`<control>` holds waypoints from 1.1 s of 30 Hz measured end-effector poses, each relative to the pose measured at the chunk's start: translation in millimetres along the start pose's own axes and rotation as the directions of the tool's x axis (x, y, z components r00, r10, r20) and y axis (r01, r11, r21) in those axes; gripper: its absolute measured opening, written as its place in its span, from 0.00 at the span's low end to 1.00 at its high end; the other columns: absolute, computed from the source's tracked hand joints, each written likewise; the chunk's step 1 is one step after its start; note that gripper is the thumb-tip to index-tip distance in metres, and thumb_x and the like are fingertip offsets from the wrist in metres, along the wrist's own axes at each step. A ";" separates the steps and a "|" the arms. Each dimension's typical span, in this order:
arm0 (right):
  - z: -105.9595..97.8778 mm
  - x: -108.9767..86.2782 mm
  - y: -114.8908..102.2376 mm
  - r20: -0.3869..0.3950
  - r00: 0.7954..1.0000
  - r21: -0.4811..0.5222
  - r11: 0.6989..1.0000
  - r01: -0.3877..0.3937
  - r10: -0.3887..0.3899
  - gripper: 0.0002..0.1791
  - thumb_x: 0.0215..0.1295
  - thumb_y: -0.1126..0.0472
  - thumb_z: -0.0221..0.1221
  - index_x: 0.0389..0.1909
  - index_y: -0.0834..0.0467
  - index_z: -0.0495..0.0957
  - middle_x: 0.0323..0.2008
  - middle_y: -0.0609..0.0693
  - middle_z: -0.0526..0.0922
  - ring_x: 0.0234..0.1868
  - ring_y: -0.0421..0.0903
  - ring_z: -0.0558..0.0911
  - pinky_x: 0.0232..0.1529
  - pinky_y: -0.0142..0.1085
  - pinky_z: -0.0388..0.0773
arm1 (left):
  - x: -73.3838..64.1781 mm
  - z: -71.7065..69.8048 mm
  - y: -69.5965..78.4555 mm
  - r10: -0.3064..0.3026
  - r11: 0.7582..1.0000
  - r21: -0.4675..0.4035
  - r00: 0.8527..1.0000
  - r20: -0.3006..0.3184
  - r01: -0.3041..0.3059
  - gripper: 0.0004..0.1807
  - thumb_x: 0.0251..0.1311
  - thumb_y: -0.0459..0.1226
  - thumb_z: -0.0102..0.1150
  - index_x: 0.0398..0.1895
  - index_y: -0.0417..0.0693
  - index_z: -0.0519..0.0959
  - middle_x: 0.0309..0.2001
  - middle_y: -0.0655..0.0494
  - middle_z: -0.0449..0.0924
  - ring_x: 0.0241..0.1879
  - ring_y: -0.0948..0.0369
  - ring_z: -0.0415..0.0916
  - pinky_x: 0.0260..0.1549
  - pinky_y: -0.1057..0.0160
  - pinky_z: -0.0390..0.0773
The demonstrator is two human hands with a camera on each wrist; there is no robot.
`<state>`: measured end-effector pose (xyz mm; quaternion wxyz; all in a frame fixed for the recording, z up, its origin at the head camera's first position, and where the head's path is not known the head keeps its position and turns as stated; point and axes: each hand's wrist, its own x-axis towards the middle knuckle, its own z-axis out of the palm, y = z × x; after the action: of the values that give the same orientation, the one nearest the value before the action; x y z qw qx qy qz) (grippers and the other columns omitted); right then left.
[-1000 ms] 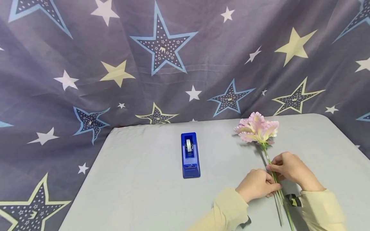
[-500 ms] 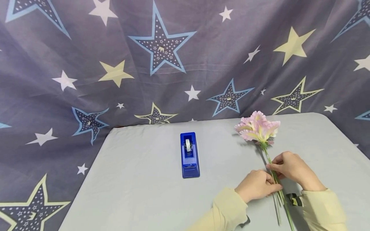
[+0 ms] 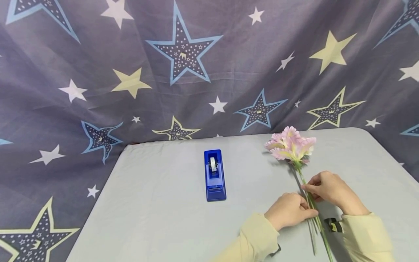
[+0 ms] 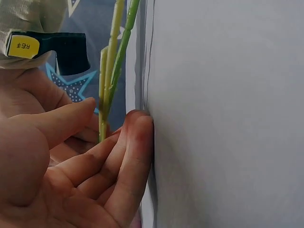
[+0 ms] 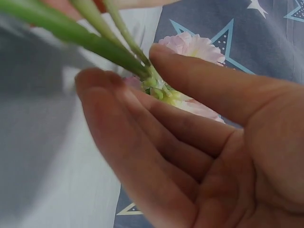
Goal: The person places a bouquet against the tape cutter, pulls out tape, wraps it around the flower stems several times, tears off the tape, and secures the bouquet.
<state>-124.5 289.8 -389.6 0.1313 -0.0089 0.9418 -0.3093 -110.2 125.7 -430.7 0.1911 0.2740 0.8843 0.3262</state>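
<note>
A bunch of pink flowers (image 3: 291,143) lies at the right of the table in the head view, blossoms toward the back. Their green stems (image 3: 324,240) run down toward the front edge, with uneven lower ends. My right hand (image 3: 334,193) pinches the stems between thumb and fingers a little below the blossoms. Lower down, my left hand (image 3: 288,210) holds the same stems from the left, its thumb over them. The left wrist view has several stems (image 4: 114,57) between thumb and curled fingers. In the right wrist view, petals (image 5: 204,47) show behind the right thumb.
A blue tape dispenser (image 3: 216,193) with a roll of tape stands left of the hands, around the middle of the grey-covered table (image 3: 157,203). Behind the table hangs a dark curtain (image 3: 229,65) printed with stars.
Both hands stay on the stems in nearly the same place. The shorter lower stem ends have shifted slightly left, and the left hand has edged left a little.
</note>
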 end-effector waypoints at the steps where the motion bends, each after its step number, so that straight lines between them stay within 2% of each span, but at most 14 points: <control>1: -0.3 0.2 0.0 -0.002 1.000 0.002 1.000 0.000 0.000 0.12 0.66 0.58 0.63 0.30 0.64 0.85 0.22 0.50 0.86 0.22 0.45 0.86 0.29 0.39 0.82 | 0.2 -0.7 -0.2 0.000 1.000 0.011 1.000 -0.004 0.000 0.17 0.65 0.51 0.62 0.19 0.58 0.83 0.08 0.67 0.60 0.08 0.71 0.52 0.12 0.73 0.59; 7: -4.1 -0.1 1.5 -0.011 1.000 0.017 1.000 0.011 -0.011 0.11 0.66 0.59 0.63 0.31 0.64 0.84 0.21 0.49 0.85 0.23 0.45 0.86 0.29 0.38 0.82 | 1.9 -8.9 -1.0 -0.019 1.000 0.008 1.000 -0.019 0.019 0.11 0.65 0.51 0.62 0.32 0.58 0.88 0.20 0.73 0.78 0.15 0.74 0.65 0.18 0.76 0.66; 11: -8.9 -0.8 4.2 -0.027 0.999 0.029 0.999 0.019 -0.019 0.11 0.67 0.60 0.62 0.31 0.65 0.83 0.21 0.49 0.85 0.23 0.45 0.85 0.28 0.36 0.83 | 3.2 -15.7 -2.4 -0.016 1.000 -0.024 0.999 -0.042 0.015 0.10 0.64 0.49 0.63 0.33 0.57 0.87 0.27 0.73 0.83 0.20 0.77 0.69 0.22 0.78 0.69; 17: -11.8 -0.7 4.1 -0.036 0.999 0.033 0.999 0.010 -0.009 0.11 0.67 0.61 0.62 0.33 0.67 0.83 0.22 0.49 0.85 0.24 0.46 0.85 0.28 0.36 0.83 | 5.1 -21.1 -3.3 -0.024 1.000 -0.017 0.997 -0.072 0.023 0.08 0.63 0.48 0.65 0.33 0.57 0.87 0.28 0.73 0.83 0.22 0.77 0.70 0.24 0.79 0.69; 25: -12.4 0.8 1.1 -0.034 0.999 0.033 0.999 0.014 -0.013 0.10 0.67 0.61 0.62 0.32 0.65 0.83 0.21 0.49 0.84 0.25 0.46 0.85 0.29 0.37 0.83 | 6.6 -23.1 -7.0 -0.050 0.996 -0.075 0.996 -0.078 0.044 0.07 0.63 0.47 0.65 0.33 0.57 0.87 0.24 0.72 0.81 0.21 0.78 0.71 0.23 0.78 0.70; 33: -13.0 -1.1 -1.8 -0.049 0.999 0.035 0.999 0.022 -0.020 0.10 0.68 0.61 0.62 0.33 0.66 0.83 0.23 0.49 0.85 0.26 0.46 0.85 0.30 0.38 0.83 | 2.8 -30.9 -8.6 -0.033 0.997 -0.077 0.993 -0.109 0.025 0.06 0.64 0.46 0.64 0.32 0.57 0.86 0.24 0.73 0.80 0.21 0.77 0.71 0.23 0.78 0.70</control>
<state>-126.9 295.9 -378.2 0.1055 -0.0089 0.9389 -0.3274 -131.5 107.3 -414.9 0.1569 0.2354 0.8844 0.3713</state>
